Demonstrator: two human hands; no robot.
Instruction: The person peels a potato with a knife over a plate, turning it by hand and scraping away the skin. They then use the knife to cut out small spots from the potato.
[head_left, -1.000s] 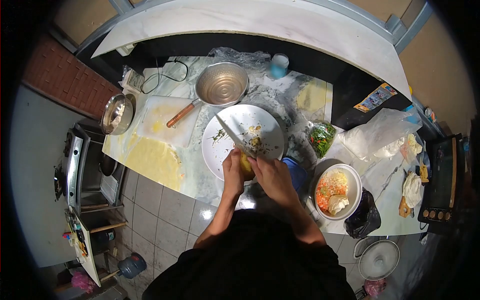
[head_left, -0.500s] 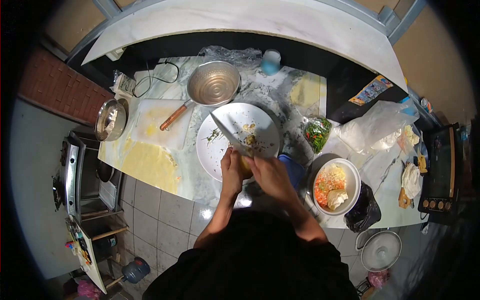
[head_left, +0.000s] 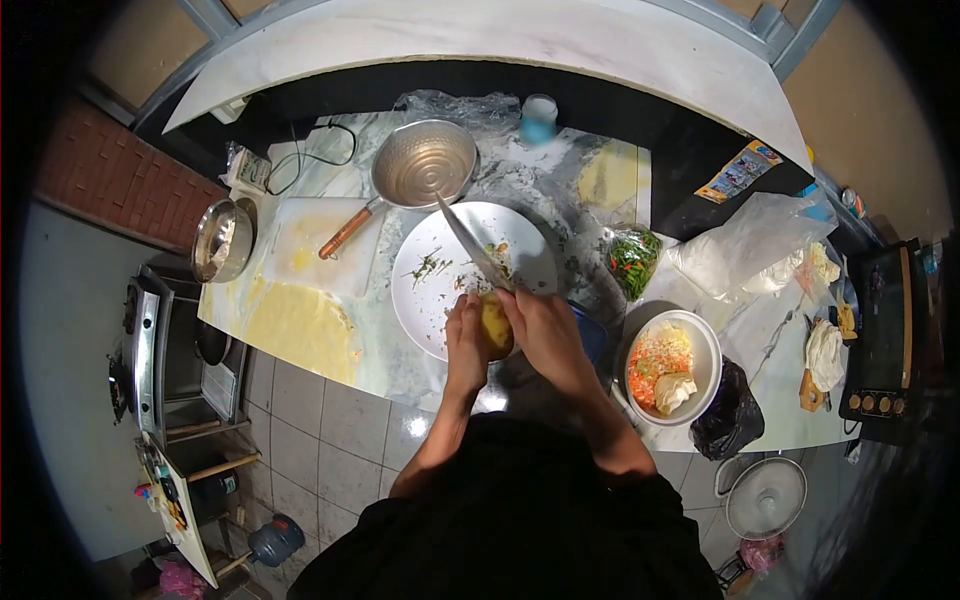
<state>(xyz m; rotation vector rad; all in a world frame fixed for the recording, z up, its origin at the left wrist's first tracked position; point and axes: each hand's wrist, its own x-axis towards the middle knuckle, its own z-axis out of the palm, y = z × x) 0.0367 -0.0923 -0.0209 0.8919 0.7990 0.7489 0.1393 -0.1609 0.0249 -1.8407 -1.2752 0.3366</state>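
Observation:
My left hand [head_left: 467, 345] is closed around a potato [head_left: 494, 324], its yellow flesh showing on the side toward my right hand. In my right hand [head_left: 549, 338] is a large kitchen knife [head_left: 465, 238], its blade pointing up and away to the left, with my fingers close beside the potato. Both hands are over the near part of a white plate [head_left: 525, 232]. Green stem bits [head_left: 430, 267] and brown peelings lie scattered on that plate, some of them hidden under the blade and my hands.
A hammered pan [head_left: 424, 165] stands behind the plate, its wooden handle crossing a white cutting board [head_left: 300, 225]. To the right are a bag of chillies [head_left: 634, 262], a bowl of chopped vegetables [head_left: 660, 365] and a black plastic bag [head_left: 727, 415]. A steel bowl [head_left: 222, 243] sits far left.
The knife has swung more upright and its handle end has shifted slightly right. The potato now shows more of its yellow side between my hands.

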